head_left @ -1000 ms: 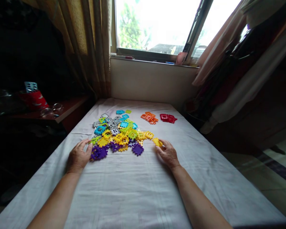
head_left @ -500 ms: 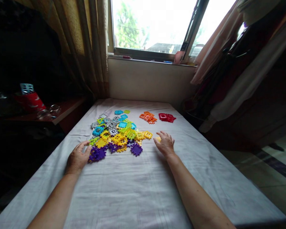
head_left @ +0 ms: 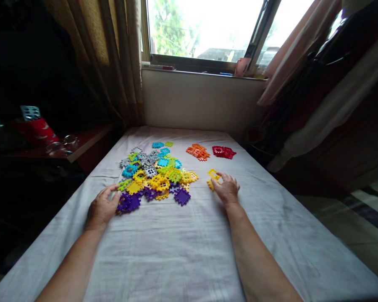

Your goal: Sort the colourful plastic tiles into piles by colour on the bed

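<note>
Right hand shifted, touching yellow frame piece

Both your bare forearms reach forward.
Your left hand is at eleven o'clock, your right hand at one, fingers bent.

No readable text or numbers.

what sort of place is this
Probably a room in a home: a long curtain beside a window, clothes hanging on the right, and colourful plastic pieces on a cloth-covered surface.
</note>
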Available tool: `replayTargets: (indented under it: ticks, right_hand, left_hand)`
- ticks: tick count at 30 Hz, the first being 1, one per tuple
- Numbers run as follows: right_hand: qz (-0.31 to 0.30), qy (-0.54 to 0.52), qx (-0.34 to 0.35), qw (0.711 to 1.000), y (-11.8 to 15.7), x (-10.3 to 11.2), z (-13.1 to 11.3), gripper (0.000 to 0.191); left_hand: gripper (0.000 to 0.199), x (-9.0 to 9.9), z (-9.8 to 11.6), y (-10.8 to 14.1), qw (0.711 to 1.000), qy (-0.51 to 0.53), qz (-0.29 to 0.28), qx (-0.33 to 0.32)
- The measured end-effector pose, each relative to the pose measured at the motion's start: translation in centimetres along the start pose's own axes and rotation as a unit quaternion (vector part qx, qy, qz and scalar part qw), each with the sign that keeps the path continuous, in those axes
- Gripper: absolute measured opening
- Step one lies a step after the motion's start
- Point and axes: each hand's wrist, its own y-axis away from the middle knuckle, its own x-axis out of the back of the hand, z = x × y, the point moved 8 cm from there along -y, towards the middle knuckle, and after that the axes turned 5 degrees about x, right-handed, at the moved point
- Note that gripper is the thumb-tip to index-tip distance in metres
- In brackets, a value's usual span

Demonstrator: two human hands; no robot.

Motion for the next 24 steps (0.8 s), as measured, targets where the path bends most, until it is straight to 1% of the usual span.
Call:
replayTargets:
  ticks: [2,4,7,10,13,15,17,19,22,24]
  right_hand:
    - [-0.008,0.013,-0.046,0.999,0.0,0.5,2.0,0.037]
    - [-0.031,0.021,-0.051,0.998,0.3,0.5,2.6,0.037]
    - [-0.068,0.033,-0.004,0.997,0.8,-0.1,1.2,0.039]
    - [-0.081,0.053,0.035,0.995,1.4,-0.4,-0.3,0.036]
    - [-0.057,0.073,0.012,0.996,1.4,0.1,0.0,0.030]
    - [-0.020,0.083,-0.016,0.996,1.2,0.8,0.7,0.031]
    - [0.008,0.078,-0.016,0.997,1.0,1.2,0.5,0.033]
    - [-0.001,0.056,0.029,0.998,0.8,0.6,-1.1,0.033]
    - [-0.055,0.022,0.123,0.991,0.9,-1.2,-5.1,0.035]
    - [-0.094,0.018,0.147,0.985,1.0,-2.5,-7.3,0.039]
  left_hand:
    - [0.032,0.0,0.0,0.0,1.000,0.006,0.002,-0.003]
    - [0.030,0.0,0.0,0.0,1.000,0.012,0.004,-0.008]
    - [0.028,0.1,0.0,0.0,1.000,0.016,0.007,-0.013]
    - [0.028,0.1,0.0,-0.1,1.000,0.015,0.007,-0.013]
    - [0.028,0.1,0.0,-0.1,1.000,0.009,0.005,-0.008]
    - [0.029,0.1,0.0,-0.1,1.000,0.006,0.003,-0.007]
    - [0.030,0.0,0.1,-0.1,1.000,0.008,0.004,-0.011]
    - [0.031,0.0,0.1,-0.1,1.000,0.009,0.005,-0.014]
    - [0.032,-0.1,0.2,-0.1,1.000,0.006,0.005,-0.016]
    - [0.033,-0.1,0.2,-0.1,1.000,0.005,0.004,-0.017]
